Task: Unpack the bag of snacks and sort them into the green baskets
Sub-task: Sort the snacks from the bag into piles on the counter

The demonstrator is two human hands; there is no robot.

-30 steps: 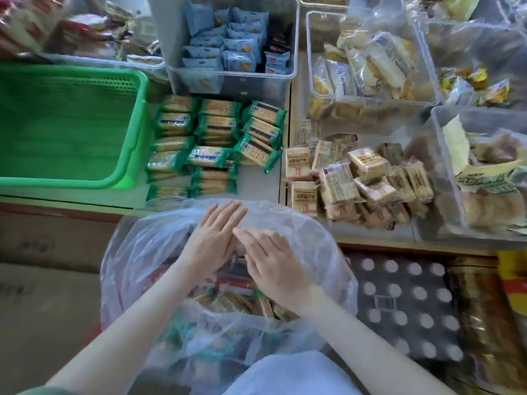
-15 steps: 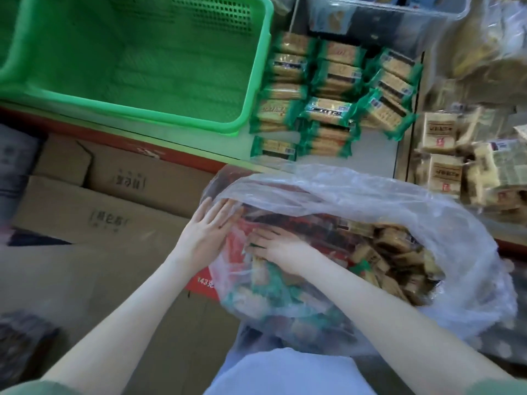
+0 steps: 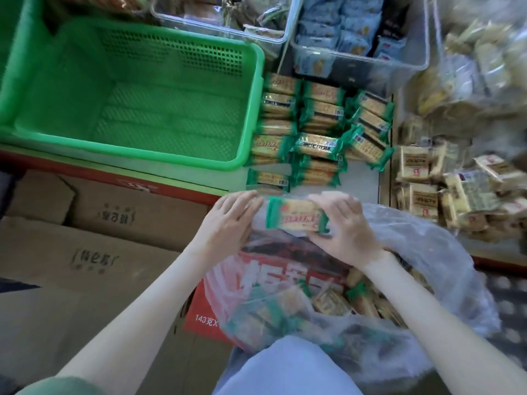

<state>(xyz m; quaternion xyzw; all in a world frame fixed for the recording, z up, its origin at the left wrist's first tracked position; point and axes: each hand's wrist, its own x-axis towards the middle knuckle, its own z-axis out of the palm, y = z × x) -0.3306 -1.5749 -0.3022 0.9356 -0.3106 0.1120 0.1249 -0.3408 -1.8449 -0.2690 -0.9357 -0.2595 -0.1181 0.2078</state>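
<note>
Along the upper half of the frame runs a pale counter (image 3: 359, 181) with a red front edge. At upper left on it sits a green basket (image 3: 251, 109) with perforated walls. Just right of the basket lie green packets (image 3: 319, 121) in rough rows, some overlapping, the leftmost ones close against its wall. Further right is a heap of tan packets (image 3: 419, 166). Along the top, clear bins (image 3: 359, 58) hold blue wrappers and other snacks. Below the counter at left we see cardboard boxes (image 3: 94, 252), and a red box (image 3: 196, 326) shows beside and through the bag.

Low in the centre a clear plastic bag (image 3: 427, 252) stands open before us, with mixed green and tan snacks inside. Above its mouth, near the counter's front edge, we hold one packet (image 3: 296, 216) about level. Our right hand (image 3: 350, 229) grips its right end, fingers curled over the top and thumb beneath. Our left hand (image 3: 228, 220) lies at the left end, fingers nearly straight and together. They are blurred, and we cannot tell whether the tips touch the packet or only the bag's film.
</note>
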